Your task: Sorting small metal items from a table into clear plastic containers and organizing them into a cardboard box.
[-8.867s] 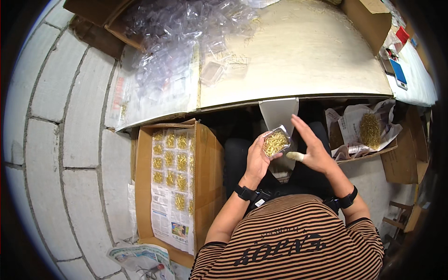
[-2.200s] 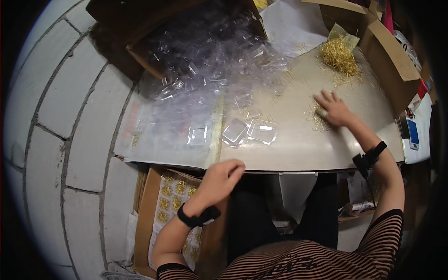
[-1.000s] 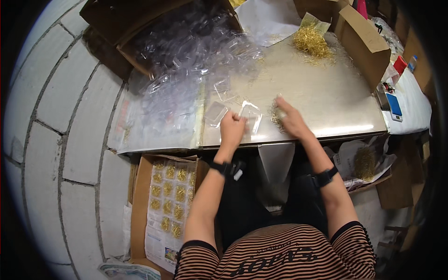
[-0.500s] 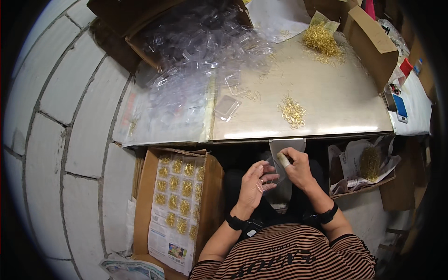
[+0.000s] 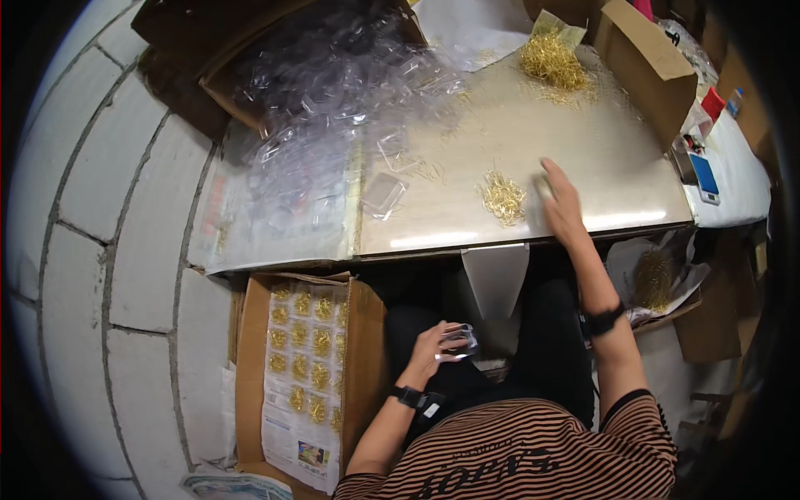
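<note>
Seen from above, a seated person in a striped shirt works at a pale bench (image 5: 583, 167) set beside a wall of large light blocks. Nearest the viewer, the left hand (image 5: 433, 350) rests over the lap, fingers curled around one small clear plastic case (image 5: 460, 340). The case lies roughly flat in the hand, its long axis running left to right, and it looks empty, though it is too small to be sure. Both wrists wear dark bands.

To the left, on the floor, stands one open cardboard box (image 5: 367, 350). Inside it, filled cases of gold pins (image 5: 304, 350) lie in about three columns on a printed sheet; an exact count cannot be made.

Farther out, the right hand (image 5: 560, 204) reaches over the front of the bench, palm down, fingers loosely spread and gripping nothing, just beside one small pile of gold pins (image 5: 502, 196). Left of that pile, one empty clear case (image 5: 383, 194) lies alone on the bench, and another clear case (image 5: 398, 150) lies a little beyond it.

At the far side, a larger heap of gold pins (image 5: 552, 60) sits on an opened bag. A big heap of empty clear cases (image 5: 333, 75), too many to count, spills from a carton at the far left. A second cardboard box (image 5: 646, 71) stands open at the far right.
</note>
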The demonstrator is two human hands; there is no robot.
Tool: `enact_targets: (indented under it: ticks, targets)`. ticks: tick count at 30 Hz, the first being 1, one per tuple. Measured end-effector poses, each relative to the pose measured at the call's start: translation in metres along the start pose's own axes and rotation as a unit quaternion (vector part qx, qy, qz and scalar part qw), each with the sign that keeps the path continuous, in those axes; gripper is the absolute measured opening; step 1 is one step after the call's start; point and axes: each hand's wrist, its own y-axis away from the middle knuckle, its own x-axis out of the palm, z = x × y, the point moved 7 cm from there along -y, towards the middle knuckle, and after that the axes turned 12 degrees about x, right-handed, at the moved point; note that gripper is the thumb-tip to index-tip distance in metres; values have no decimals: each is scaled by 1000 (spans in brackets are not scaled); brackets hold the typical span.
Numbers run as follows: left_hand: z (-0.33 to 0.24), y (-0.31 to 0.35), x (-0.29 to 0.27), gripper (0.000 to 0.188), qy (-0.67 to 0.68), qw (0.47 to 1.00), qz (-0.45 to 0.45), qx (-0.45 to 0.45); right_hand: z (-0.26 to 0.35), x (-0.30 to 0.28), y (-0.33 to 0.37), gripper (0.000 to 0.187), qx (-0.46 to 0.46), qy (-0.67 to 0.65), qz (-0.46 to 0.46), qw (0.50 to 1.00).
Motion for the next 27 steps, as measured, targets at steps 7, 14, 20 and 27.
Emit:
enact_targets:
  ticks: [7,14,20,27]
  targets:
    - [37,-44,60,48,91,992,65,-63,47,93,46,47,-166,173,125,963]
    - [29,-41,73,51,131,980,109,-105,75,24,130,42,-138,99,153,973]
    - [41,-44,71,49,203,971,102,-69,11,-15,163,31,-46,-50,224,972]
    - [69,-44,54,47,161,980,97,-61,-5,5,204,36,18,-69,298,952]
